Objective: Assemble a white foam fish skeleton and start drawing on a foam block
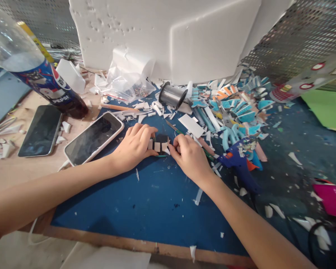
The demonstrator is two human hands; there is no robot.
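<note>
Above the blue mat, a small dark piece with pale square patches (157, 147) lies between my two hands. My left hand (134, 145) grips its left end, thumb in front and fingers curled over the back. At the other end, my right hand (189, 155) is closed in a pinch by a pale pointed bit. Whether the fingertips hold that bit or only touch it is hidden. A thin green edge shows under the dark piece. Just behind my right hand lie a white rectangular piece (190, 125) and a slim pointed tool (172, 126).
Left of my hands are a white-cased phone (93, 138), a dark phone (40, 130) and a Pepsi bottle (56, 89). A blue glue gun (238, 158) lies right. Behind stand a spool (172, 95), foam scraps (243, 108) and a white foam board (212, 41).
</note>
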